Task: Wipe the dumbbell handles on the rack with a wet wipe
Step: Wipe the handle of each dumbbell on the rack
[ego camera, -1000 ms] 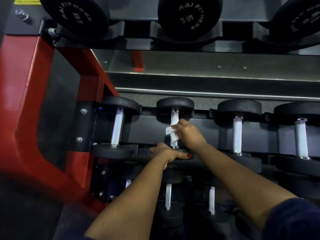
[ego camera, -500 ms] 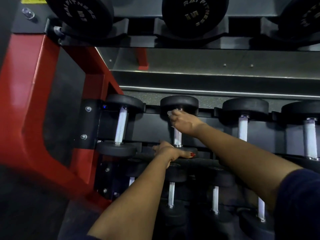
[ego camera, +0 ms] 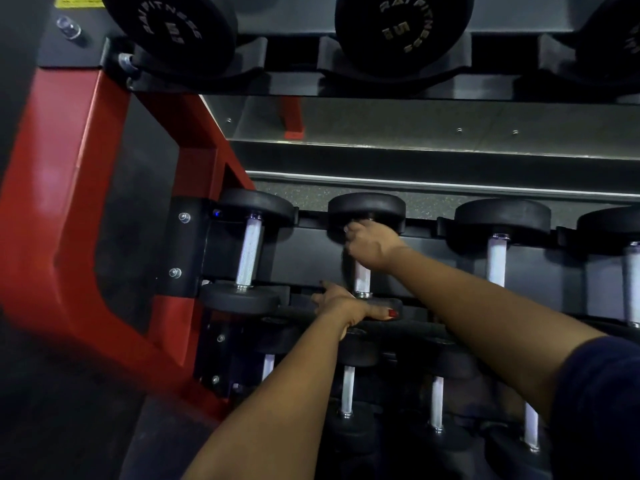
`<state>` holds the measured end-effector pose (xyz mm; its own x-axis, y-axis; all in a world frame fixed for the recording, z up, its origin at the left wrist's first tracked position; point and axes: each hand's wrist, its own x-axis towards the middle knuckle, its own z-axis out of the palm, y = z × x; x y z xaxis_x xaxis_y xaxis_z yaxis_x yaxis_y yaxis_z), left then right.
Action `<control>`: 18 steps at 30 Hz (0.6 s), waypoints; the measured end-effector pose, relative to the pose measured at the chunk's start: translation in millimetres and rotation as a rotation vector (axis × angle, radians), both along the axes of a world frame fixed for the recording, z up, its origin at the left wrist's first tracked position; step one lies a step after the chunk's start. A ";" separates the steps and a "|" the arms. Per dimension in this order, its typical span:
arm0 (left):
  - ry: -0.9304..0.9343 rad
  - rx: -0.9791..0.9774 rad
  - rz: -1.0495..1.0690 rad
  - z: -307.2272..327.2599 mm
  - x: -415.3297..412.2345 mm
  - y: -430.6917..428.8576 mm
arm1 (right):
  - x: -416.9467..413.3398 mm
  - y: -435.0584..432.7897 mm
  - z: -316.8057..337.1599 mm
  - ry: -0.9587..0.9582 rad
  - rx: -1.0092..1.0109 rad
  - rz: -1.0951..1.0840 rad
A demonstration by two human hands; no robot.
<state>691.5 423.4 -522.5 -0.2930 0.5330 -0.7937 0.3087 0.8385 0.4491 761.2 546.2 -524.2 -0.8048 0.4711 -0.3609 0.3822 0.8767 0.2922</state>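
Note:
On the middle shelf of the rack, the second dumbbell from the left has a silver handle between black heads. My right hand grips the far end of that handle, just under the far head. The wet wipe is almost wholly hidden inside this hand; only a sliver of white shows at the fingers. My left hand rests on the near head of the same dumbbell, thumb stretched out to the right.
Neighbouring dumbbells stand left and right on the same shelf, more on the lower shelf. Large black dumbbell heads overhang from the top shelf. The red rack frame closes the left side.
My right hand slid along the handle from near its middle up to the far head, and the white wipe that stuck out is now hidden in the hand. The left hand stayed put.

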 end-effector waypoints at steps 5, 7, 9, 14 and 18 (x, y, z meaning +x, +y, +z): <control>0.031 -0.001 -0.017 -4.9 -0.8 -1.2 | 36.5 -27.0 -30.7 0.585 0.049 -0.130; 0.040 0.004 -0.018 -5.9 -1.0 -0.5 | 33.7 -44.1 -33.6 0.722 -0.113 -0.436; 0.039 -0.001 -0.022 -5.5 -0.2 0.2 | 24.0 -54.2 -26.3 0.836 -0.224 -0.805; 0.031 -0.022 -0.035 -1.9 -1.5 2.9 | 1.2 -22.9 -3.2 0.990 -0.546 -1.509; 0.015 0.004 -0.031 -3.0 -1.5 1.4 | 13.0 -9.4 -24.5 1.002 -1.128 -1.585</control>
<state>690.0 424.8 -525.5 -0.2882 0.5455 -0.7870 0.3413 0.8264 0.4478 774.2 536.8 -548.7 -0.1164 0.6954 -0.7091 0.4113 -0.6161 -0.6717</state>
